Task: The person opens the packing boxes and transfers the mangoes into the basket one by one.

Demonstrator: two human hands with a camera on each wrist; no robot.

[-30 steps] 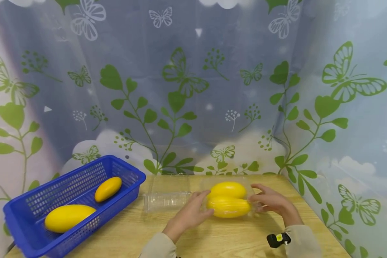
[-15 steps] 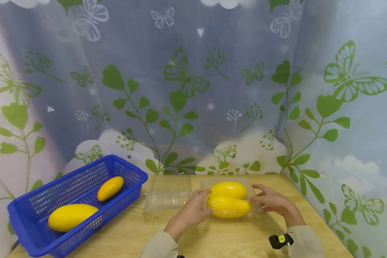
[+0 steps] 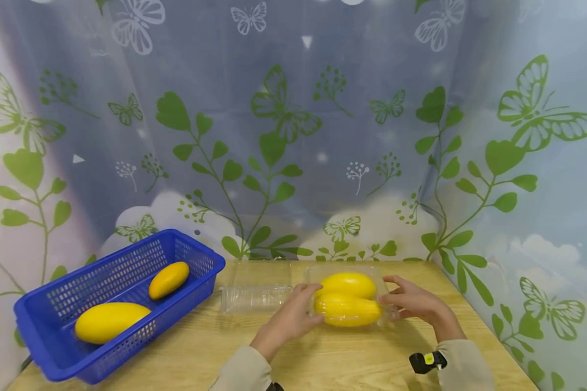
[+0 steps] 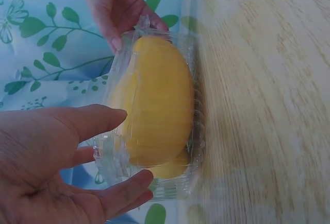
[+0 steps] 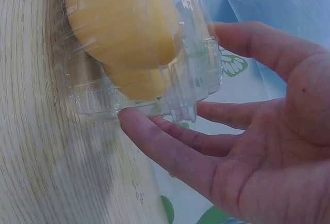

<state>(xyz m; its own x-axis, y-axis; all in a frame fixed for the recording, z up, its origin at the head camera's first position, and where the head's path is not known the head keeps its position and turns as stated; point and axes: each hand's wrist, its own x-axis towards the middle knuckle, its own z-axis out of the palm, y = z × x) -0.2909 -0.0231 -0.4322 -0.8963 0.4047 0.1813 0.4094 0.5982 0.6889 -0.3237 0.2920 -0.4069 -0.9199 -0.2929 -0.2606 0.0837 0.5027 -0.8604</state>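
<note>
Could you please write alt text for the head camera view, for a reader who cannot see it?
A person's left hand and right hand touch opposite ends of a clear plastic clamshell tray holding two yellow oval mangoes on a light wooden table. Left of them, a blue perforated plastic basket holds two more yellow mangoes, before a butterfly-print backdrop.

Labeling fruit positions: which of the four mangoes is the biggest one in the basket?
The front mango in the blue basket, plainly larger than the small one behind it. The other two sit in the clear tray between the hands.
</note>
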